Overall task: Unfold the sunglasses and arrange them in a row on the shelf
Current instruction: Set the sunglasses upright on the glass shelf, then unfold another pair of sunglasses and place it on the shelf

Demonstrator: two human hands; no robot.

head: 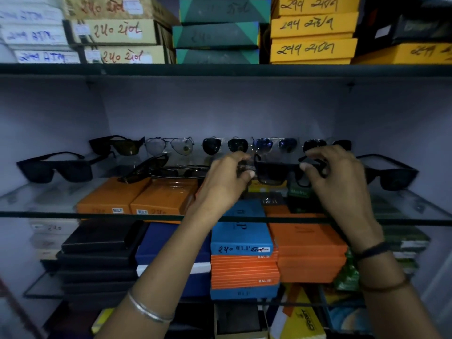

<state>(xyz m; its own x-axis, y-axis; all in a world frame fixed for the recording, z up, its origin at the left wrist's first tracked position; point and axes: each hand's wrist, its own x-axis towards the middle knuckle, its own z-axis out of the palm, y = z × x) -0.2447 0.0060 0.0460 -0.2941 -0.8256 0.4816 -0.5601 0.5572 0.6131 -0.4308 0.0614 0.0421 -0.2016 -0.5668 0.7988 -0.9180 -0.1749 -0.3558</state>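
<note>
I hold a pair of black square sunglasses [274, 173] over the middle of the glass shelf [44, 199]. My left hand [225, 177] pinches its left end and my right hand [337, 174] grips its right end. A row of unfolded sunglasses stands along the back of the shelf: dark wraparounds [117, 144], clear aviators [170, 145], dark aviators [223, 146], blue mirrored ones [274, 144]. Black square pairs sit at the far left [55, 168] and far right [389, 172]. Two folded pairs [156, 168] lie left of my left hand.
Orange boxes [137, 196] and blue boxes [241, 231] show through the glass on the shelves below. Labelled cardboard boxes [313, 30] are stacked on the shelf above. The cabinet walls close in on both sides.
</note>
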